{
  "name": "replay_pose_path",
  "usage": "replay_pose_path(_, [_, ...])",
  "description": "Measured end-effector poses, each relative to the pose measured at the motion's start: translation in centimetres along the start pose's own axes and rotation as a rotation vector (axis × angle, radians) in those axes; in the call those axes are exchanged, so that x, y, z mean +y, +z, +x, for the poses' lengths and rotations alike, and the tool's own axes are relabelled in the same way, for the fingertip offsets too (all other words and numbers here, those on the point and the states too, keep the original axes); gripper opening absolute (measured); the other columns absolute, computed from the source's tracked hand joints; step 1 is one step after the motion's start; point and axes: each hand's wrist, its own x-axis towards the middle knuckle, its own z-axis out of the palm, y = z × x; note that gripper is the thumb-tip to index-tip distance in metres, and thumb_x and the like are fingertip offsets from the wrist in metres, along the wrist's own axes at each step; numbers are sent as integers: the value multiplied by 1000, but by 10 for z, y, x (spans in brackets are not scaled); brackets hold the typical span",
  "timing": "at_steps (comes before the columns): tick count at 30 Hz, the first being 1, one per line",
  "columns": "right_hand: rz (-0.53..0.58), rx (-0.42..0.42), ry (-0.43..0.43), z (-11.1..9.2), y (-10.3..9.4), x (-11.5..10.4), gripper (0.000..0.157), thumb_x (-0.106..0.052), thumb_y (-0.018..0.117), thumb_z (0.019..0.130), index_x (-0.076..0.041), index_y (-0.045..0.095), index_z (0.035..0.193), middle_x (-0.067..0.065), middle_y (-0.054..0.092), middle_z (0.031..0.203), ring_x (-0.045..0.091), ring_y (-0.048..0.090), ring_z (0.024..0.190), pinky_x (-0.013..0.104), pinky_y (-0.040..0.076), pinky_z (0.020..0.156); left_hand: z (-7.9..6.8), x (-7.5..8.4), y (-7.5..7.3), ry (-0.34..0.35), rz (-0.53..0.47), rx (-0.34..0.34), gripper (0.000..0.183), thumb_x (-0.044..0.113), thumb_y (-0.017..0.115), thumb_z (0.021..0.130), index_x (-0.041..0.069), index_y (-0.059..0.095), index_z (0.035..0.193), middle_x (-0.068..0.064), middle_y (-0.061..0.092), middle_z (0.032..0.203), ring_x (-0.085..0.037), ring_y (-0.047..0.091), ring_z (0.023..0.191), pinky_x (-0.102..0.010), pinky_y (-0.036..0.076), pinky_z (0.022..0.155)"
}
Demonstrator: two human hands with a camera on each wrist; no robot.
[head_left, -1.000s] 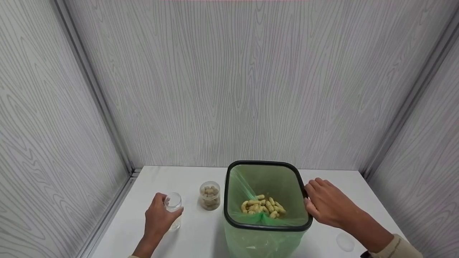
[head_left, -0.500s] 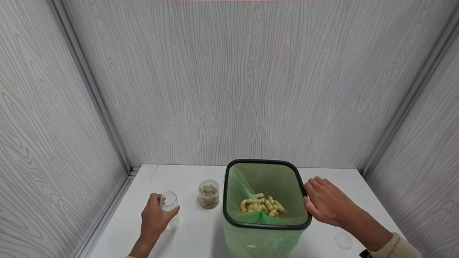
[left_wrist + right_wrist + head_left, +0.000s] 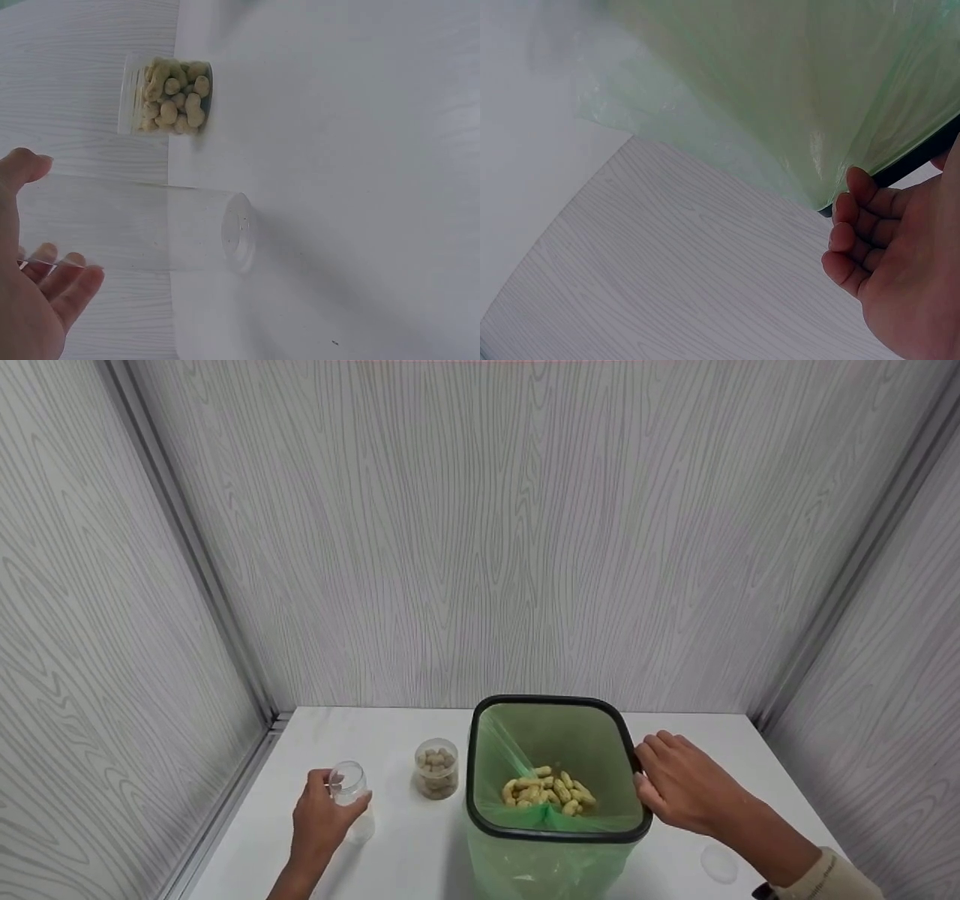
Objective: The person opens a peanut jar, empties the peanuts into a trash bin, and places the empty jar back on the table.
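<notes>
My left hand [image 3: 319, 817] holds a tall clear jar [image 3: 150, 225] near its open top, thumb on one side and fingers on the other. The jar looks upright and see-through with no contents visible; whether its base touches the table I cannot tell. A bin [image 3: 551, 870] with a green plastic bag over it stands right of centre. Inside the bag lie several unshelled peanuts [image 3: 547, 791]. My right hand [image 3: 682, 784] grips the black rim [image 3: 559, 836] at the bin's right side, fingers curled over it.
A smaller clear jar [image 3: 436, 769] filled with peanuts stands between the tall jar and the bin. A clear round disc, perhaps a lid [image 3: 720, 864], lies on the white table [image 3: 405, 870] below my right forearm. Wood-grain panels [image 3: 517, 532] close off the back and both sides.
My left hand has shifted a little to the left with the tall jar. The right hand stays on the rim, and the bin and the peanut jar have not moved.
</notes>
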Motion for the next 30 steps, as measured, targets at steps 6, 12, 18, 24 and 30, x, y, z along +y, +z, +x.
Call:
replay_pose_path(6, [5, -28, 18, 0, -1, -1, 17, -21, 53, 97, -18, 51, 81, -6, 42, 77, 10, 36, 75, 33, 36, 72, -1, -5, 1, 4, -4, -13, 64, 21, 87, 79, -5, 49, 124, -30, 68, 120, -49, 70, 111, -60, 56, 93])
replay_pose_path(12, [5, -22, 14, 0, 0, -1, 18, -20, 54, 97, -18, 50, 80, -7, 41, 77, 10, 35, 74, 33, 35, 72, -2, -6, 2, -14, -7, -16, 65, 21, 86, 80, -5, 48, 126, -33, 66, 124, -50, 69, 113, -61, 56, 94])
replay_pose_path(18, [-1, -8, 8, 0, 1, 0, 19, -20, 54, 97, -19, 49, 79, -7, 40, 76, 10, 34, 73, 31, 34, 71, -2, -6, 2, -36, -11, -30, 69, 21, 86, 81, -6, 46, 130, -33, 64, 130, -50, 68, 115, -61, 56, 95])
replay_pose_path(24, [4, -33, 23, -1, 1, 0, 17, -21, 53, 98, -18, 51, 81, -7, 42, 77, 10, 37, 75, 34, 37, 73, -5, -10, 4, -81, -2, -86, 78, 23, 86, 81, -7, 42, 138, -35, 62, 132, -49, 68, 113, -60, 55, 95])
replay_pose_path(30, [4, -23, 19, 0, 0, -1, 16, -21, 54, 98, -17, 52, 82, -6, 44, 77, 10, 38, 75, 34, 38, 73, -7, -14, 7, -144, 11, -142, 80, 25, 86, 81, -9, 40, 138, -38, 59, 133, -52, 66, 117, -61, 55, 96])
